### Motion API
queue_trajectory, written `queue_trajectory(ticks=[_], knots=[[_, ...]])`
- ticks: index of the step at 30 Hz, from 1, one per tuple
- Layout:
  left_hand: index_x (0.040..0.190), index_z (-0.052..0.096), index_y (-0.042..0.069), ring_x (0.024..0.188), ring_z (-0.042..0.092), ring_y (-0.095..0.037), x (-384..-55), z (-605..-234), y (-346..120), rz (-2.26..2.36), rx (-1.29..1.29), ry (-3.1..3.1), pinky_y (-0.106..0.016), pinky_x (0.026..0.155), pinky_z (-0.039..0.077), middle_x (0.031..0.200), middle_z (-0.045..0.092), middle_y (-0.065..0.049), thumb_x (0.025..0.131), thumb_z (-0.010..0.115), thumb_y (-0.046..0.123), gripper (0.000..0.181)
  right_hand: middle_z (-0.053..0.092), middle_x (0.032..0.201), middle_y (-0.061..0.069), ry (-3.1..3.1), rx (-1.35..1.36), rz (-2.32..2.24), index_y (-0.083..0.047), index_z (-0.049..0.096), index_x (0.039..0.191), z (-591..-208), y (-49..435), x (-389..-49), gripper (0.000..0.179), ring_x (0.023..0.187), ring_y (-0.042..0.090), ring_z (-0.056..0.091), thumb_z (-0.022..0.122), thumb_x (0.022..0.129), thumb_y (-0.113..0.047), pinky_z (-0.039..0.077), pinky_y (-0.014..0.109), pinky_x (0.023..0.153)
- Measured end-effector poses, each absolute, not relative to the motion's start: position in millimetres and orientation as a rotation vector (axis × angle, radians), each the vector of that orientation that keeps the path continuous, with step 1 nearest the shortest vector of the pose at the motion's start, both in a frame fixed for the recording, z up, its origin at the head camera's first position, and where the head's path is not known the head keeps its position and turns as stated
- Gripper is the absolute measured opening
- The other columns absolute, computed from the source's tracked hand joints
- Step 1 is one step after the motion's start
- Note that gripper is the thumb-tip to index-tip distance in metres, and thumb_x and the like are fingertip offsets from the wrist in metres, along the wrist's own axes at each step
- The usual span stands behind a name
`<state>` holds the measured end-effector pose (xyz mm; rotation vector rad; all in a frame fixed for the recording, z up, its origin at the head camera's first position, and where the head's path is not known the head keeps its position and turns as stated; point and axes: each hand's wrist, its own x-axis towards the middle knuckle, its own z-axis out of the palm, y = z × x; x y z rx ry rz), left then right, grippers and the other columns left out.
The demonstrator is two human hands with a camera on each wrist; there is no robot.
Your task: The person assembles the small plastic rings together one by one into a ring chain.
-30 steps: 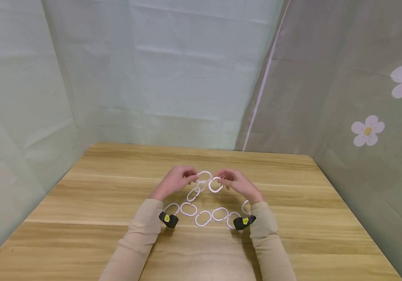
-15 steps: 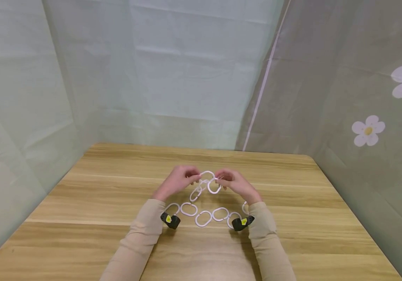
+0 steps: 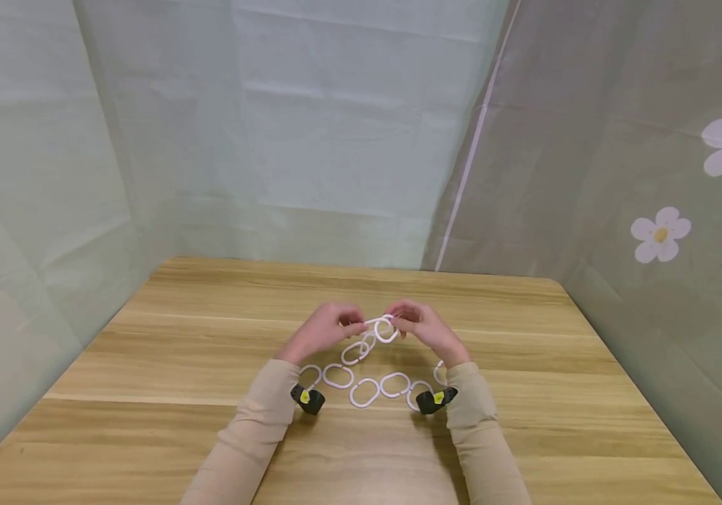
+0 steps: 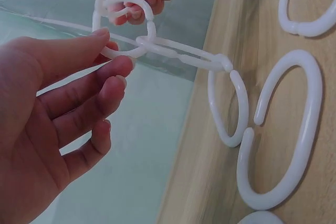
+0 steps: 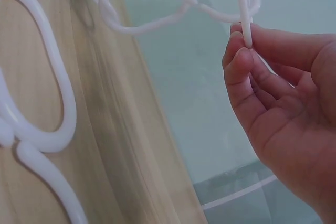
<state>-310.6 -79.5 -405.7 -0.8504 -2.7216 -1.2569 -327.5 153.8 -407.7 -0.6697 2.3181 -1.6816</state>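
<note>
My left hand (image 3: 329, 333) pinches a white plastic chain link (image 4: 96, 22) between thumb and fingertips. Two more white links hang from it as a short chain, the upper one (image 4: 181, 51) sloping down to another link (image 4: 211, 98) near the tabletop. Opposite, my right hand (image 3: 424, 330) pinches a separate-looking white link (image 5: 243, 3) by its edge with thumb and forefinger. The two held links overlap in the head and left wrist views, both raised over the table. Each link is an oval with a small gap in one side.
Several more white links lie on the wooden table (image 3: 209, 337) in front of the wrists, among them one oval link (image 3: 339, 388) near the left cuff and another (image 3: 365, 406) in the middle. One link (image 3: 438, 375) is partly hidden by the right sleeve. Fabric curtains (image 3: 361, 140) stand behind the table.
The left hand has moved slightly right, towards the right hand. Its link has tilted from an upright oval to a nearly edge-on one, meeting the right hand's link. The table links stay put.
</note>
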Motion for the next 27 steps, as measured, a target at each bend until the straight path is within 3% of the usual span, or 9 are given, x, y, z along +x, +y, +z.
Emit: queue_trajectory(ticks=[6, 13, 19, 26, 27], knots=[[0.087, 0.071, 0.015, 0.075, 0.058, -0.009, -310, -402, -82, -1.263, -0.813, -2.723, -0.027, 0.072, 0.048, 0.083, 0.070, -0.003, 0.091, 0.067, 0.024, 0.010, 0.061, 0.103, 0.024, 2.372, -0.619, -1.709, 0.005, 0.059, 0.114, -407, 155, -331, 0.024, 0.077, 0.010, 0.056, 0.060, 0.094, -0.009, 0.047, 0.027, 0.070], [0.081, 0.070, 0.015, 0.071, 0.054, -0.011, -309, -402, -84, -1.231, -0.780, -2.735, -0.027, 0.069, 0.046, 0.082, 0.070, -0.013, 0.095, 0.061, 0.034, 0.024, 0.064, 0.094, 0.006, 2.386, -0.610, -1.777, 0.008, 0.058, 0.115, -408, 156, -332, 0.026, 0.078, 0.010, 0.056, 0.060, 0.094, -0.008, 0.045, 0.022, 0.066], [0.097, 0.072, 0.010, 0.076, 0.056, -0.010, -308, -405, -80, -1.176, -0.813, -2.751, -0.026, 0.072, 0.048, 0.088, 0.071, -0.010, 0.095, 0.061, 0.031, 0.024, 0.064, 0.090, -0.005, 2.374, -0.588, -1.813, 0.007, 0.059, 0.114, -406, 150, -329, 0.024, 0.081, 0.015, 0.057, 0.060, 0.094, -0.006, 0.045, 0.023, 0.067], [0.095, 0.071, 0.009, 0.071, 0.053, -0.009, -308, -406, -74, -1.176, -0.844, -2.751, -0.024, 0.067, 0.046, 0.081, 0.068, -0.005, 0.095, 0.061, 0.026, 0.020, 0.063, 0.104, 0.027, 2.363, -0.639, -1.818, 0.006, 0.060, 0.112, -406, 145, -327, 0.023, 0.084, 0.023, 0.059, 0.062, 0.093, -0.006, 0.047, 0.024, 0.068], [0.094, 0.071, 0.008, 0.070, 0.053, -0.009, -309, -406, -74, -1.175, -0.840, -2.751, -0.024, 0.066, 0.045, 0.080, 0.068, -0.006, 0.095, 0.061, 0.025, 0.019, 0.064, 0.103, 0.026, 2.364, -0.652, -1.814, 0.005, 0.060, 0.111, -409, 145, -330, 0.022, 0.084, 0.023, 0.059, 0.062, 0.092, -0.007, 0.048, 0.024, 0.067]])
